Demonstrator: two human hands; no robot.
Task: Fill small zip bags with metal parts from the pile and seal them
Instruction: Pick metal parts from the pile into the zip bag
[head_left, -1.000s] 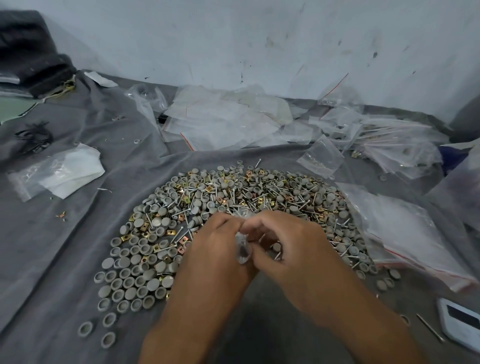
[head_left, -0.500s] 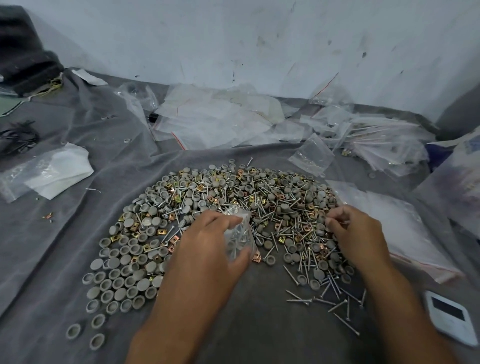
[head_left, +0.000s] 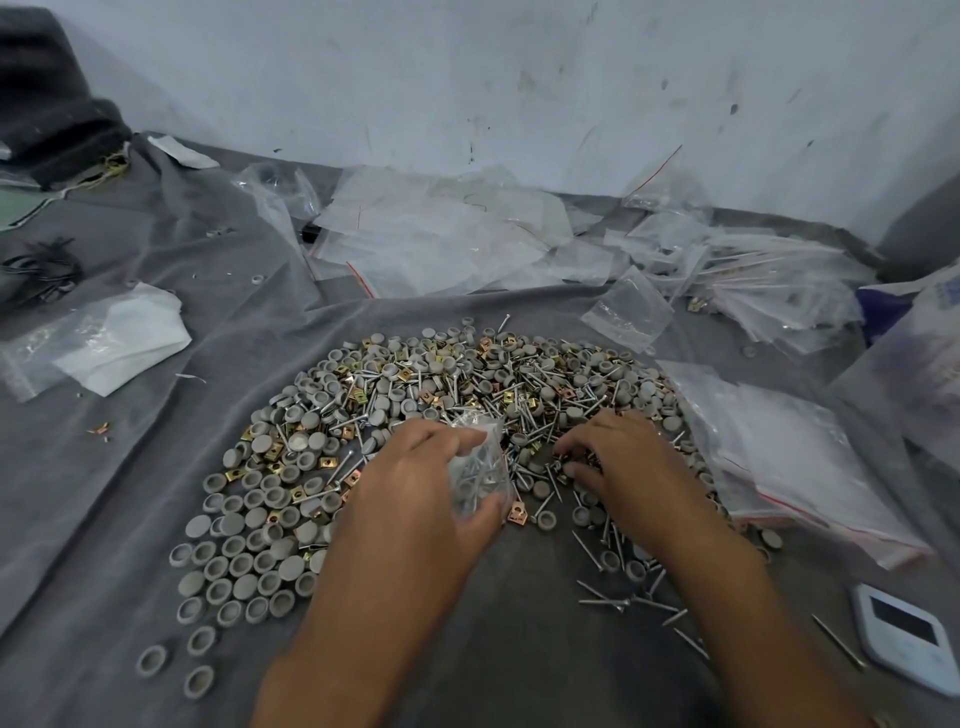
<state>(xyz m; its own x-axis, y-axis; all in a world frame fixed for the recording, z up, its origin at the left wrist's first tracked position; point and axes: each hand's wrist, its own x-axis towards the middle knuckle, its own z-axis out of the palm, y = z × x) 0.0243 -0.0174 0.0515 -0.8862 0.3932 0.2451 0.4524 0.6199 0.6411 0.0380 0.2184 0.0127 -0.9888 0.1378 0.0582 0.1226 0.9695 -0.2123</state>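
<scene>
Near worktop's front edge: left hand (head_left: 415, 493) gripping part-filled zip bag (head_left: 478, 480), unsealed seemingly; right hand (head_left: 618, 462) fingers (head_left: 574, 446) curled, picking from pile (head_left: 441, 395).

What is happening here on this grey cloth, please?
A person is packing small hardware into bags. The left hand holds a small zip bag that already has screws inside, still unsealed. The right hand reaches into the pile of parts, its fingers curled over the pieces. Empty bags lie behind the pile.
</scene>
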